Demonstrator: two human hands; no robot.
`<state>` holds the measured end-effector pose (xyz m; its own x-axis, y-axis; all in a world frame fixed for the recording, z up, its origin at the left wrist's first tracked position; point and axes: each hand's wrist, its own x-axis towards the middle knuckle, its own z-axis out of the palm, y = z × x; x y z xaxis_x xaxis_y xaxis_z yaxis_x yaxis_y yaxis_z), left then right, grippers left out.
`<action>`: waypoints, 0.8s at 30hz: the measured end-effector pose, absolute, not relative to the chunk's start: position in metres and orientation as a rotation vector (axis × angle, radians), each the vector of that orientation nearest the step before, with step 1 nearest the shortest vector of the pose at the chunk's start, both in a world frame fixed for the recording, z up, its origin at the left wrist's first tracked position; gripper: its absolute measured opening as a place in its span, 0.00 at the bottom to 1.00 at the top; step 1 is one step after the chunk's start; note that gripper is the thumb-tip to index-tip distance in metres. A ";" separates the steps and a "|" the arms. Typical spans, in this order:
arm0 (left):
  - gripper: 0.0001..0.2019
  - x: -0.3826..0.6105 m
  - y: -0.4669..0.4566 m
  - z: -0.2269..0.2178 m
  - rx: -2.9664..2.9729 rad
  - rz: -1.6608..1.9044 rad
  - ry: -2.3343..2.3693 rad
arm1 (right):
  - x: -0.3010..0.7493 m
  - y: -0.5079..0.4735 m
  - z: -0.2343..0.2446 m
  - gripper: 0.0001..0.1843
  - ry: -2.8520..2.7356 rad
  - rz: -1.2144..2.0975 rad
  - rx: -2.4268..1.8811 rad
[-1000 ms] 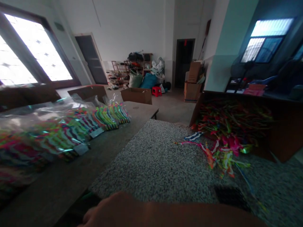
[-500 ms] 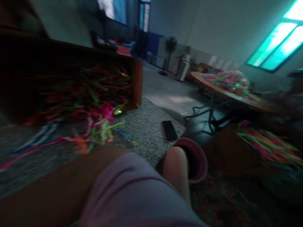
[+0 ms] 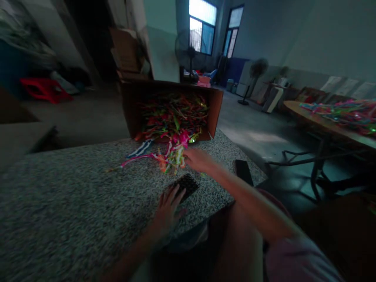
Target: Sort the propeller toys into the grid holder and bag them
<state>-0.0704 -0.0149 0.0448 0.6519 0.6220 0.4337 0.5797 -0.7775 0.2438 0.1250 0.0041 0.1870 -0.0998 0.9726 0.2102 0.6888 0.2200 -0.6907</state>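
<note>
My left hand (image 3: 169, 209) lies with its fingers spread at the near edge of a black gridded pad (image 3: 188, 186) on the speckled stone tabletop (image 3: 88, 188). Farther up, my right hand (image 3: 198, 158) reaches across to a small heap of colourful strands (image 3: 176, 156), pink, yellow-green, white and orange. Its fingers are drawn together at the heap's right side, on the strands; the fingertips are blurred. Behind the heap a cardboard box (image 3: 216, 111) lies with its open side towards me, full of similar tangled strands (image 3: 176, 109).
A black phone (image 3: 243, 171) lies at the tabletop's right. Below it shows part of a pink bucket rim (image 3: 274, 201). A round table (image 3: 311, 116) with more strands stands at the right. A red stool (image 3: 44, 88) and standing fans (image 3: 258, 70) are farther back.
The view has swung left and levelled. Both my hands have come into sight, along with the black gridded pad. The box and the heap of strands now sit nearer the middle.
</note>
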 end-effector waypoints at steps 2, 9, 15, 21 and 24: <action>0.19 -0.083 -0.013 0.030 2.822 0.729 1.076 | 0.126 -0.006 0.157 0.15 -1.935 0.539 -1.591; 0.15 -0.162 -0.012 0.020 2.863 0.493 1.060 | 0.090 -0.055 0.027 0.16 -1.953 0.288 -1.641; 0.27 -0.165 -0.020 0.017 3.018 0.488 0.947 | 0.122 0.000 0.055 0.19 -1.636 0.097 -1.842; 0.20 -0.164 -0.007 0.033 2.839 0.635 0.972 | 0.174 0.036 0.054 0.06 -1.770 0.324 -2.142; 0.19 -0.176 0.052 0.055 2.542 0.867 1.284 | 0.180 0.031 0.036 0.07 -1.669 0.441 -2.015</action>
